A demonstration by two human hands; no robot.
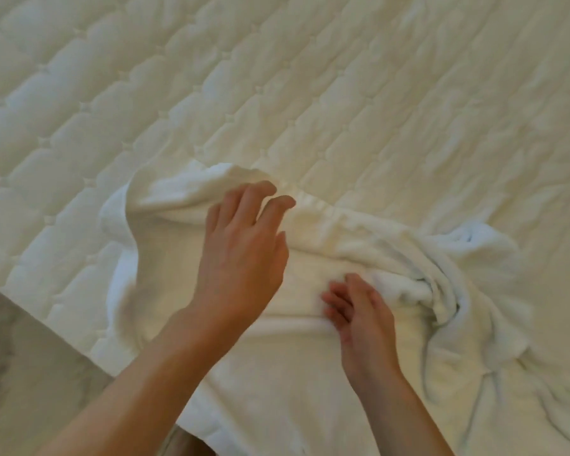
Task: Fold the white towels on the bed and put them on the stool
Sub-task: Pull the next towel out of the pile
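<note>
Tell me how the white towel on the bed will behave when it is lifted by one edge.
Probably floppy: the towel lies bunched in soft folds at its right side. It would likely drape rather than hold shape, as its far-left edge already curls over. Its plush pile looks unlikely to slide freely on the quilted bed.

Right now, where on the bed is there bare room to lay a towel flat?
The bed is bare beyond the towel and left of it. Crowded: the near middle, around the left hand and right hand, and the bunched folds at right.
</note>
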